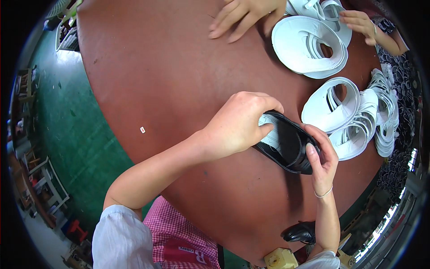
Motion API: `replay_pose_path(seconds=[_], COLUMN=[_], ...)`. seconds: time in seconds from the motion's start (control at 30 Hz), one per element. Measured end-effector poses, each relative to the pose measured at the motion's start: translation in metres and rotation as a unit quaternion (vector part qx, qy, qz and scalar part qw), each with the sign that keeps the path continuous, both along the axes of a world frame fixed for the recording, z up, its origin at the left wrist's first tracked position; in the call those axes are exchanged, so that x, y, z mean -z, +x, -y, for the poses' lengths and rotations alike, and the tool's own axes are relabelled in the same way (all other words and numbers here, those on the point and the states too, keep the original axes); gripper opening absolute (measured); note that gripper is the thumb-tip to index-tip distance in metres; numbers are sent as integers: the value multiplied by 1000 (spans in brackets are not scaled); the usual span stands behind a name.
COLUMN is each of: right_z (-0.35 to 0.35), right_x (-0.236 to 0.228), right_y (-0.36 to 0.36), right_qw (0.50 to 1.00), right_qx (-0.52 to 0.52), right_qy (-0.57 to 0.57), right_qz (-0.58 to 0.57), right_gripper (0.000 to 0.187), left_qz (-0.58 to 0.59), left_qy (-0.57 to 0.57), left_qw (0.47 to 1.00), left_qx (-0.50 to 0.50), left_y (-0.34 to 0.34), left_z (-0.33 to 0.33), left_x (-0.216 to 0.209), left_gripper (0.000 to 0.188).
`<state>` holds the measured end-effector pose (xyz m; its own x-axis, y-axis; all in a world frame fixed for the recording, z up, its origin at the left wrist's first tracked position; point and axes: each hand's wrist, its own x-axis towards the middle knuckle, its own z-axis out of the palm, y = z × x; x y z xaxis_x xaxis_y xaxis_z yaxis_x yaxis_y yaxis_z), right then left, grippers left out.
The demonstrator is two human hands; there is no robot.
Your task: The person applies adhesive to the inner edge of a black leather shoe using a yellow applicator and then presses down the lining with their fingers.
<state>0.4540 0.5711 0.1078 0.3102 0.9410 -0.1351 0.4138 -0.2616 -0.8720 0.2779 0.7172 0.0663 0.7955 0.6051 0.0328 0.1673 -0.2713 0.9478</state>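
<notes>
Both hands hold one black shoe (286, 139), tilted above the brown table so that its opening faces me. My left hand (237, 121) grips the left end, fingers over the upper edge and thumb inside against the white insole (270, 142). Around the right end wraps my right hand (323, 157), its thumb lying on the black upper and its other fingers partly hidden behind. A second black shoe (299, 233) lies near the table's lower right edge, beside my right forearm.
White curved shoe-shaped pieces (309, 47) lie in several overlapping stacks on the right of the table (170, 89). Another person's hands (253, 15) reach in at the top. A yellow object (281, 259) sits by the near edge. A small white tag (143, 130) lies at left.
</notes>
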Motion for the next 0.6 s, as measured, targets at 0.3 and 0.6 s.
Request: replay_pose_path(seconds=[0.3, 0.6], right_z=[-64, -106], right_x=[-14, -23], right_y=[14, 26], right_qw=[985, 944], right_qx=[-144, -280], right_qy=[-91, -173], right_qz=[29, 34], right_gripper=[14, 11], left_qz=[-45, -6], left_qy=[-51, -18], left_qw=[997, 999], left_qx=[-26, -37], left_y=[5, 6], left_z=[0, 0], left_x=[-10, -2], left_gripper=[19, 11])
